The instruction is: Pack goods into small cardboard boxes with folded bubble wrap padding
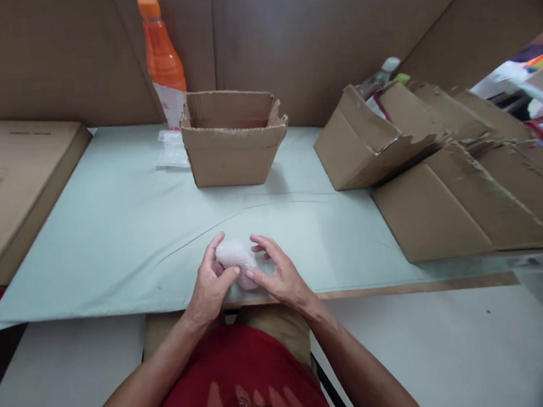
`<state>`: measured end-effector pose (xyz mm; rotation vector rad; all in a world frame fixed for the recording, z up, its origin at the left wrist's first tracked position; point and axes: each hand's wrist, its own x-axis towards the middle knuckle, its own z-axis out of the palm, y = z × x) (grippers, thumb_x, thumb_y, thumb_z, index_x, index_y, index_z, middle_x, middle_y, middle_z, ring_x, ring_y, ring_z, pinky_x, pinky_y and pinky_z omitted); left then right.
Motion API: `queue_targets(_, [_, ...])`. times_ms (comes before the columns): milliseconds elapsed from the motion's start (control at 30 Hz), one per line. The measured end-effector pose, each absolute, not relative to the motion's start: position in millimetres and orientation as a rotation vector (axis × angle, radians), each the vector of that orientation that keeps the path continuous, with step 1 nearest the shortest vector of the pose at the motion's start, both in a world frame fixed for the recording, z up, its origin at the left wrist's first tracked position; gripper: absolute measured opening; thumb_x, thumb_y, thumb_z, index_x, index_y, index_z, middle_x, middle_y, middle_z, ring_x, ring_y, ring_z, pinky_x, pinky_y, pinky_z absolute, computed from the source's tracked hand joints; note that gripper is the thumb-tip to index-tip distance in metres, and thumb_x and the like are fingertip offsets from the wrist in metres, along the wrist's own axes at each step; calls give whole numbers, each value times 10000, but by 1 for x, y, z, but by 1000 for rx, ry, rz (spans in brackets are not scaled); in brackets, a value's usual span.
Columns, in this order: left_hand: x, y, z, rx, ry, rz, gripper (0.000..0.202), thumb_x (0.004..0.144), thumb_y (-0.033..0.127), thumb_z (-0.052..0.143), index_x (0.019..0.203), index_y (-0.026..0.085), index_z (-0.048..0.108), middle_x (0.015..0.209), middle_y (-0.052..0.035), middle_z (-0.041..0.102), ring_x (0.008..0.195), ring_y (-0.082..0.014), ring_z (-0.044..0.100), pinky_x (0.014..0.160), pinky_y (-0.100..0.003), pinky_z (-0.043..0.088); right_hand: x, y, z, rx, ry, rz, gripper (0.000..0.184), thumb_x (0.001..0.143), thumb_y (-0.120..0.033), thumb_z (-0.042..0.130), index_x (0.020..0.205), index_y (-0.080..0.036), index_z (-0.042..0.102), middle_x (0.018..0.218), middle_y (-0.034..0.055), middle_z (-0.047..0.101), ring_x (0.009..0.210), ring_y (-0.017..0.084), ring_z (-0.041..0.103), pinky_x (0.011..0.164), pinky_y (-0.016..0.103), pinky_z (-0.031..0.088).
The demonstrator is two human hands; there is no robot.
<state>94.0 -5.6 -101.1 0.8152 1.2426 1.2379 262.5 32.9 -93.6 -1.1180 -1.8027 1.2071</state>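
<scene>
One white bundle (235, 255) gripped by left hand (209, 283); right hand (282, 280) spread, only thumb touching; bundle between both, long axis slanting far-left to near-right.

Workshop-like workstation, cloth-covered table (125, 216), cardboard walls (281, 44), open cardboard boxes (230, 159), bubble wrap (235, 254)
</scene>
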Motion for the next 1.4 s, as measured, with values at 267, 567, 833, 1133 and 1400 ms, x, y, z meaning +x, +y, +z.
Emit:
queue_targets(267, [64,41,-78,1650,1546,1245,675,880,380,666,1479,199,412,1369,-162,608,1247,-304,599,1066,-490,483,278,55,-89,-1170,-1685,1293,241,891,-336,667,1082,-212,745,1015,52,755,884,213,660,822,337,518])
queue_targets(567, [37,202,1,2448,1870,1234,466,836,113,541,1291,167,626,1198,-117,717,1288,-322,588,1237,-599,237,313,94,-55,-1196,-1797,791,111,872,-276,698,950,-217,749,985,67,702,888,189,652,763,298,544])
queue_targets(833, [19,148,-4,2720,1596,1233,244,877,56,474,938,193,667,855,-28,732,874,-199,675,1181,-559,354,322,124,21,-1036,-1867,418,177,895,-243,715,1070,-265,726,1007,19,724,878,184,650,772,322,527])
queue_targets(1133, [32,30,12,2650,1506,1145,234,885,-3,551,1014,164,651,880,-30,748,882,-179,693,1195,-558,318,240,161,88,-887,-2723,-184,113,893,-203,641,832,-182,733,851,66,739,756,195,672,694,315,500])
queue_targets(1400, [38,33,10,2618,1491,1201,215,889,-9,554,971,166,647,846,-27,742,854,-177,693,1175,-542,366,169,185,34,-999,-3344,-93,157,846,-90,638,801,-171,765,799,101,772,821,244,735,704,316,503])
